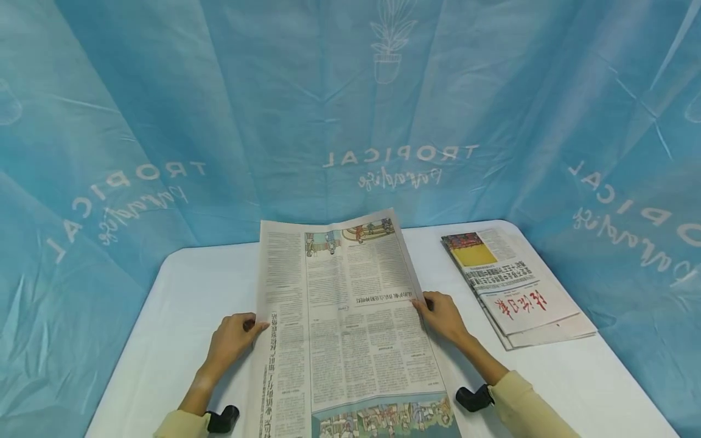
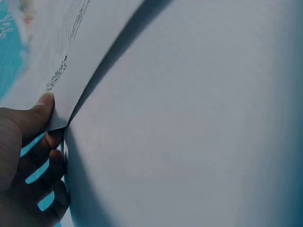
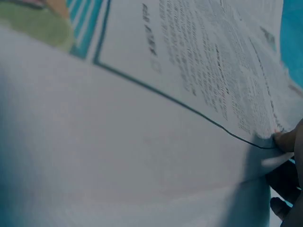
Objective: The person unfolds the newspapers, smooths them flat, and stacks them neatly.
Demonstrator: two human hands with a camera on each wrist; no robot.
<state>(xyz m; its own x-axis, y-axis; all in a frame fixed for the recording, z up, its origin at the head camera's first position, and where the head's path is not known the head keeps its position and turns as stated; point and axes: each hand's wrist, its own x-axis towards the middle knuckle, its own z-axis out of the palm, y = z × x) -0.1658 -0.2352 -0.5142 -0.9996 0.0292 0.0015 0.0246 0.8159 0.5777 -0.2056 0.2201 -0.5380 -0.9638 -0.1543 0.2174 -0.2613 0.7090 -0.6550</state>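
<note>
A newspaper sheet (image 1: pixel 361 328) is held up off the table between both hands, its print and coloured drawings upside down in the head view. At its left edge the left hand (image 1: pixel 232 337) pinches the paper. Thumb on the printed face and fingers behind show in the left wrist view, where the newspaper's margin (image 2: pixel 75 71) bends at the grip. On the opposite edge the right hand (image 1: pixel 445 316) pinches the sheet between thumb and fingers. The right wrist view shows the right thumb and fingers (image 3: pixel 286 141) at the newspaper's printed border (image 3: pixel 189 80); part of that hand is cut off.
A stack of folded newspapers (image 1: pixel 520 286) lies on the right side of the white table (image 1: pixel 186 286). Blue curtain (image 1: pixel 296 121) with mirrored lettering hangs behind and along both sides. Black wrist devices (image 1: pixel 473 398) sit by both sleeves.
</note>
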